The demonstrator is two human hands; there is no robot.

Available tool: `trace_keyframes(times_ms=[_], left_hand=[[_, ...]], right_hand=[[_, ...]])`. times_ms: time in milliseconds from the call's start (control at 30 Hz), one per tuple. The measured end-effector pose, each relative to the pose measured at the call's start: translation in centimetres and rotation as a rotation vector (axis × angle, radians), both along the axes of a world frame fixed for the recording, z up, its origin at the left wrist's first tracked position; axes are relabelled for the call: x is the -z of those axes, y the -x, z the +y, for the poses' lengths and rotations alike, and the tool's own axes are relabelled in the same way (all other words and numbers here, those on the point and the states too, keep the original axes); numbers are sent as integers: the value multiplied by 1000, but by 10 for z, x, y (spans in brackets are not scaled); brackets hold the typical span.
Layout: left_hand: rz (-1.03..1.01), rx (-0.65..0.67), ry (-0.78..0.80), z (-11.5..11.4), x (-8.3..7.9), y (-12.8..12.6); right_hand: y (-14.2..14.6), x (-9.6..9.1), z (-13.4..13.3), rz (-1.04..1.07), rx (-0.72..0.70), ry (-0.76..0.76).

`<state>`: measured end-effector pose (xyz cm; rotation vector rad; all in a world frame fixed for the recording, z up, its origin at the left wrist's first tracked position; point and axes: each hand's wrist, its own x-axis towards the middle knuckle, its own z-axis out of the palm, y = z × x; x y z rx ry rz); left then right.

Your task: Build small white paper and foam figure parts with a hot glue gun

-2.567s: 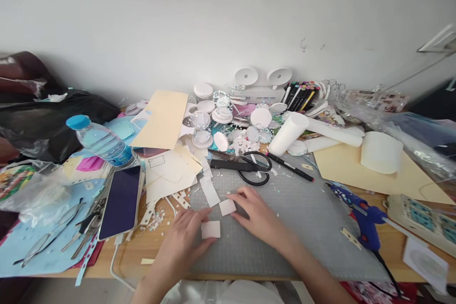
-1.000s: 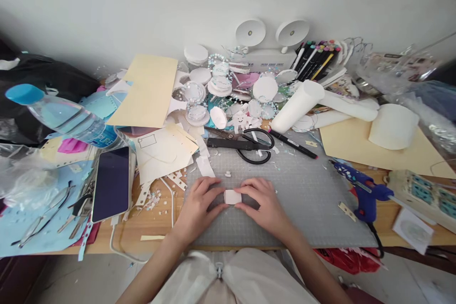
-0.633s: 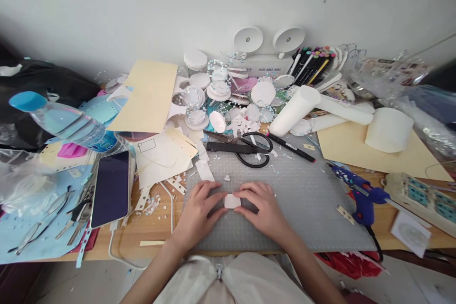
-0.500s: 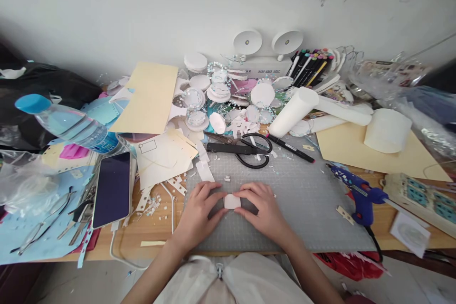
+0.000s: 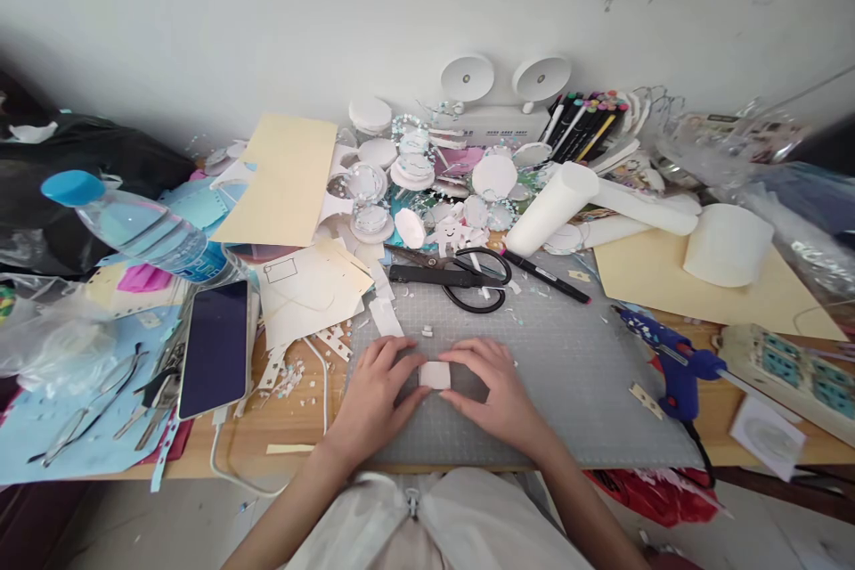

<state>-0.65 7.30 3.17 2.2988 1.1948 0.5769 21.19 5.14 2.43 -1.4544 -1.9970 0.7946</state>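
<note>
A small white rectangular piece (image 5: 436, 375), paper or foam, is held low over the grey cutting mat (image 5: 554, 392). My left hand (image 5: 379, 394) pinches its left edge between thumb and forefinger. At the opposite edge, the thumb and fingers of my right hand (image 5: 492, 394) grip it as well. Just beyond the piece lie tiny white scraps (image 5: 427, 331). Farther back are black-handled scissors (image 5: 477, 307), with a black craft knife (image 5: 420, 275) across them, and a black marker (image 5: 548, 276).
A blue glue gun (image 5: 678, 365) and a power strip (image 5: 778, 361) lie to the right. On the left are a phone (image 5: 215, 347), a water bottle (image 5: 153, 236) and eyeglasses (image 5: 86, 414). White foam rolls (image 5: 551, 209) and several decorated discs (image 5: 494, 176) crowd the back.
The view has shifted slightly. Both hands keep their hold on the white piece in nearly the same place.
</note>
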Motion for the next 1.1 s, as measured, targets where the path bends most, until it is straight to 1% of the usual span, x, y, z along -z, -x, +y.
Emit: trace_keyframes(times_ms=[67,167,233,367,467,567,700,800,900,1000,1100], left_hand=[[-12,-4,9,1,0,-1],[-48,-7,30,1,0,-1],[-87,-9,53,2,0,0],[-188,-40,122,-1,1,2],[-282,-108,195,-5,0,2],[-400,-182,277,-10,-7,-1],[-550,-245,374,-11,-23,-4],[-617,-265,439,-8,-33,-4],[-649,-268,472,-6,-38,-5],[-661,-269,464,-6,-38,-7],[-659,-268,424,-8,-34,-9]], right_hand=[[-4,-1,-1,157,22,32],[-9,-2,-2,442,107,71],[-12,-2,-3,517,169,61],[-12,-3,-6,557,247,46],[-10,-3,-8,556,290,55],[-7,-2,-9,537,343,68],[-6,-4,-10,501,398,58],[-6,-9,-10,479,389,21],[-7,-13,-12,461,358,-17],[-5,-17,-15,446,337,-52],[1,-23,-16,415,293,-105]])
